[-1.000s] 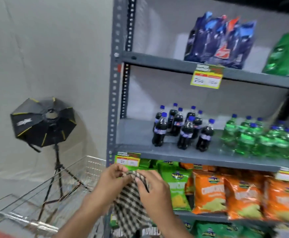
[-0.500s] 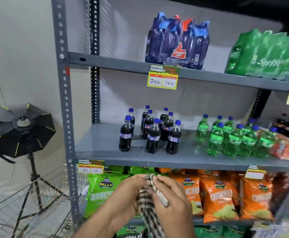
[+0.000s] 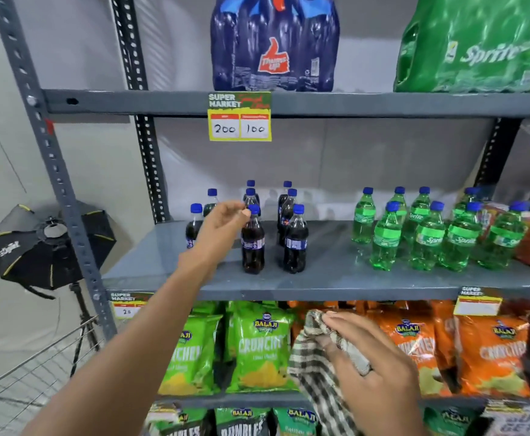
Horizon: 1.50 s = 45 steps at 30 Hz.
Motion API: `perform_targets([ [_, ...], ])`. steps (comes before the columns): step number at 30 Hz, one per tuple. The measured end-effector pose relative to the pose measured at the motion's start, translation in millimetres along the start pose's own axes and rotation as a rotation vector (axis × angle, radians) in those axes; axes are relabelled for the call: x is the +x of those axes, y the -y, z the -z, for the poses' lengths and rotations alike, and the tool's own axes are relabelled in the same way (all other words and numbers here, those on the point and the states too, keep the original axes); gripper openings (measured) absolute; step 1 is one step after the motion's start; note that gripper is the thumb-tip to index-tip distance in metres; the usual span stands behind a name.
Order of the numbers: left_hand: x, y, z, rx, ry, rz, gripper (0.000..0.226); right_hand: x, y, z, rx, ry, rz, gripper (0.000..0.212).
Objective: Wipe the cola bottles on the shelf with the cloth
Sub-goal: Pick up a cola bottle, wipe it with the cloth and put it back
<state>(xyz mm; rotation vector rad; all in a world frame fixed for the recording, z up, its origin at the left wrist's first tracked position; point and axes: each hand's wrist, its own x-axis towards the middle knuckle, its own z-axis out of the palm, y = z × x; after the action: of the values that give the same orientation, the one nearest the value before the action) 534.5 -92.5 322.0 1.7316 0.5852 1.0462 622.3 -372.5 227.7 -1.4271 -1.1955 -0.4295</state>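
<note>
Cola bottles with blue caps stand in a small cluster on the grey middle shelf, toward its left end. The left hand reaches up among them — its fingers loosely curled and partly spread, the tips right at the cap of the front bottle; whether they touch it I cannot tell, and nothing is gripped. Lower down, the right hand is closed around a bunched checked cloth, whose loose end hangs below the palm, in front of the snack bags. Green soda bottles stand further right on the same shelf, well apart from the cola — a yellow price tag hangs from the shelf above.
</note>
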Motion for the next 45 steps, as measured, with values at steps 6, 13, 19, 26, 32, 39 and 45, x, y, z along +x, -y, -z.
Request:
perform_targets([
  [6,60,26,-17,0.129,0.151,0.127,0.047,10,-6,19,-0.046,-0.084,-0.019,0.039],
  [13,72,43,-17,0.134,0.217,0.187,0.058,17,8,13,-0.047,-0.085,-0.07,0.031],
  [19,58,33,-13,0.05,0.274,0.008,0.055,28,19,-6,-0.078,-0.052,-0.101,0.032],
  [26,37,0,-17,-0.383,0.374,-0.085,0.049,53,24,-26,-0.168,0.04,0.008,0.049],
  [32,12,-11,-26,-0.728,0.55,0.097,0.059,93,50,-37,-0.228,0.119,0.106,0.05],
  [39,-15,-21,-23,-0.792,0.622,0.236,0.04,126,68,-47,-0.283,0.168,0.145,0.05],
  [45,-26,-19,-19,-0.9,0.631,0.294,0.038,130,75,-32,-0.216,0.172,0.117,0.045],
])
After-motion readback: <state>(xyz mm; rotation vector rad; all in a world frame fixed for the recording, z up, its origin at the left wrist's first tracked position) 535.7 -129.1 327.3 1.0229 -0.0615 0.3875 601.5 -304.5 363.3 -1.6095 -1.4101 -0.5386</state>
